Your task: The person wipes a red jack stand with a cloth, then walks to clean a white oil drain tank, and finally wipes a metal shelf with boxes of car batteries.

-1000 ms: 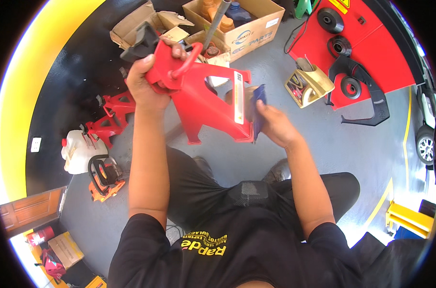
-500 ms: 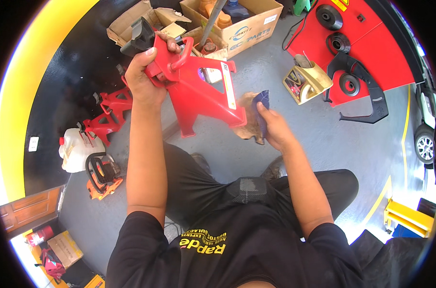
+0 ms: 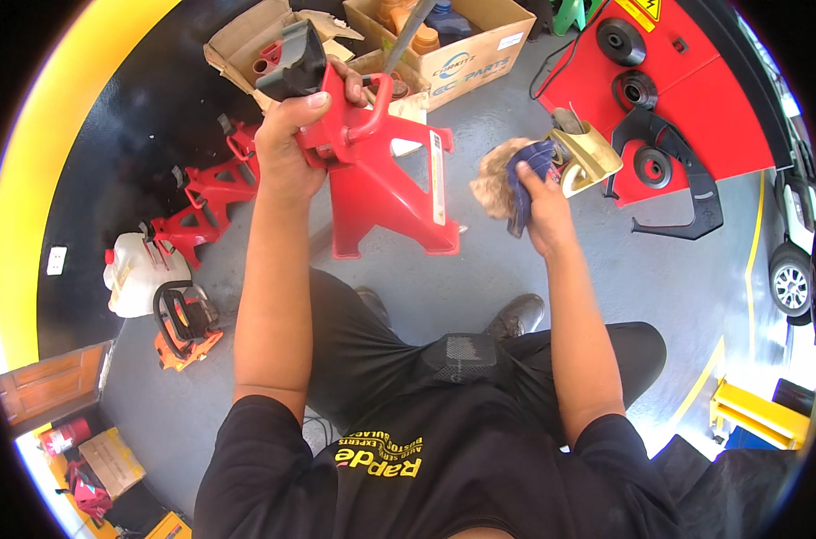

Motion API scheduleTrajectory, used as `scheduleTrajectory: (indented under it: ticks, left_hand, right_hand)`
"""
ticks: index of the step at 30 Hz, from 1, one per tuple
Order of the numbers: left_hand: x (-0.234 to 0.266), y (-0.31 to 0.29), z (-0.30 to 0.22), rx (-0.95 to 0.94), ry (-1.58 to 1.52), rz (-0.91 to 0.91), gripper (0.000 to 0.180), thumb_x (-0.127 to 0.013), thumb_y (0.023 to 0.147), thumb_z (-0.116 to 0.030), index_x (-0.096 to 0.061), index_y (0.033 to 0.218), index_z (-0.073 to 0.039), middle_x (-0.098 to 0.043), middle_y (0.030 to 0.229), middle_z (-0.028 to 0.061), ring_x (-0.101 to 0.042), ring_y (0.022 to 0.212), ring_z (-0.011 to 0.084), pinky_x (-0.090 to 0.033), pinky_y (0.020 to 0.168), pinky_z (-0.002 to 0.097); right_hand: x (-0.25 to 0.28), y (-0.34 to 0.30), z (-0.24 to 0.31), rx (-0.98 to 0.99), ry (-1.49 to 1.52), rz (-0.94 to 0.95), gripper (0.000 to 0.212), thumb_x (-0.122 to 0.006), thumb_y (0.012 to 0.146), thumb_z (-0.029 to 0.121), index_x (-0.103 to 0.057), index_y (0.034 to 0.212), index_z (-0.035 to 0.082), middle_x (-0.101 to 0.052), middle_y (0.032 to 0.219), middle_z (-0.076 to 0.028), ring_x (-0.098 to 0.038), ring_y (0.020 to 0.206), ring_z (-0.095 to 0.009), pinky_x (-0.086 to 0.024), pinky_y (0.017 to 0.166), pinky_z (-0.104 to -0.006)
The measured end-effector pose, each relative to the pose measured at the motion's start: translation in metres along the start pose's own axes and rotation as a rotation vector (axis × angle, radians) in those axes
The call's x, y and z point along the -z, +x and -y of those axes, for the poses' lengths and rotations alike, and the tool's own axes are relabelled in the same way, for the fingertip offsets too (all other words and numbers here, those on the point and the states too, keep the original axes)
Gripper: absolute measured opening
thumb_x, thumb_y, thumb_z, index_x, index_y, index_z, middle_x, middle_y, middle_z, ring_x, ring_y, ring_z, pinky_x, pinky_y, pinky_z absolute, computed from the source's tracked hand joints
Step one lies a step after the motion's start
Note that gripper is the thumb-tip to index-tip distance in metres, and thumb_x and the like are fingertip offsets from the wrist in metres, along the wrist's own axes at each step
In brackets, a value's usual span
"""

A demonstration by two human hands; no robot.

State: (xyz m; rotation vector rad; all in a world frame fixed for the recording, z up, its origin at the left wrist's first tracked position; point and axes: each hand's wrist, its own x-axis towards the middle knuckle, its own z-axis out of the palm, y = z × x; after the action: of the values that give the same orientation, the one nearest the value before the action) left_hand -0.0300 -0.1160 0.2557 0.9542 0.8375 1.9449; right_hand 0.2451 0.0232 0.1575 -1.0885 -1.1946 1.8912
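My left hand (image 3: 291,148) is wrapped round the upper part of a red jack stand (image 3: 381,193), just below its dark saddle (image 3: 293,65). The stand is held up in front of me, its splayed legs pointing down and to the right. A label strip runs along one leg. In my right hand (image 3: 545,208) is a bunched rag (image 3: 500,180), dirty tan on one side and dark blue on the other. The rag is apart from the stand, to its right. Behind the rag stands a cut-open gold plastic jug (image 3: 590,157) with something grey in it.
More red jack stands (image 3: 212,193) stand at the left by the black wall. Near them are a white jug (image 3: 143,274) and an orange chainsaw (image 3: 188,325). Cardboard boxes (image 3: 480,72) with bottles are at the back. A red machine panel (image 3: 597,81) carries black discs at the right.
My right hand has drawn the rag away from the stand's foot, to the right and upward. The stand has shifted slightly right and tilted a little more upright in my left hand.
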Motion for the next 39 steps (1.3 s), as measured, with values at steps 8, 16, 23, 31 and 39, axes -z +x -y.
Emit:
scheduleTrajectory:
  ticks: [8, 16, 23, 31, 39]
  left_hand:
    - [-0.005, 0.001, 0.010, 0.089, -0.146, 0.121, 0.046, -0.061, 0.080, -0.026, -0.056, 0.115, 0.003, -0.064, 0.094, 0.0132, -0.062, 0.091, 0.0208, -0.051, 0.083, 0.0300]
    - [-0.010, 0.003, 0.019, 0.176, -0.115, 0.177, 0.044, -0.061, 0.078, -0.031, -0.061, 0.108, 0.001, -0.065, 0.094, 0.0109, -0.061, 0.088, 0.0196, -0.051, 0.082, 0.0312]
    - [-0.017, 0.005, 0.012, 0.185, 0.229, -0.157, 0.053, -0.071, 0.084, -0.039, -0.062, 0.116, 0.001, -0.066, 0.101, 0.0094, -0.062, 0.092, 0.0164, -0.050, 0.082, 0.0295]
    - [-0.015, 0.013, 0.054, 0.098, 0.512, -0.532, 0.056, -0.076, 0.087, -0.045, -0.060, 0.113, 0.002, -0.069, 0.099, 0.0103, -0.067, 0.089, 0.0151, -0.054, 0.077, 0.0317]
    - [-0.007, 0.012, 0.047, 0.110, -0.106, -0.533, 0.037, -0.079, 0.085, -0.029, -0.062, 0.106, -0.004, -0.068, 0.093, 0.0068, -0.067, 0.079, 0.0169, -0.057, 0.073, 0.0313]
  right_hand:
    - [-0.023, 0.034, 0.034, 0.003, -0.379, 0.291, 0.051, -0.057, 0.100, 0.047, -0.055, 0.132, 0.008, -0.066, 0.111, -0.002, -0.061, 0.107, -0.013, -0.050, 0.089, -0.0346]
    - [-0.030, 0.033, 0.012, -0.417, -0.350, 0.491, 0.040, -0.063, 0.096, 0.043, -0.065, 0.087, 0.004, -0.066, 0.070, -0.004, -0.061, 0.052, -0.012, -0.050, 0.046, -0.0282]
    - [-0.023, 0.002, -0.011, -0.327, -0.008, 0.260, 0.034, -0.065, 0.096, 0.036, -0.064, 0.089, 0.002, -0.063, 0.063, -0.007, -0.055, 0.039, -0.015, -0.043, 0.033, -0.0280]
    - [-0.029, -0.005, 0.006, -0.219, 0.138, 0.213, 0.032, -0.063, 0.098, 0.028, -0.062, 0.105, -0.003, -0.070, 0.089, -0.013, -0.069, 0.067, -0.019, -0.058, 0.057, -0.0318]
    - [-0.021, -0.026, 0.023, -0.376, 0.353, 0.378, 0.037, -0.061, 0.099, 0.027, -0.059, 0.123, -0.002, -0.071, 0.110, -0.018, -0.072, 0.095, -0.026, -0.061, 0.083, -0.0394]
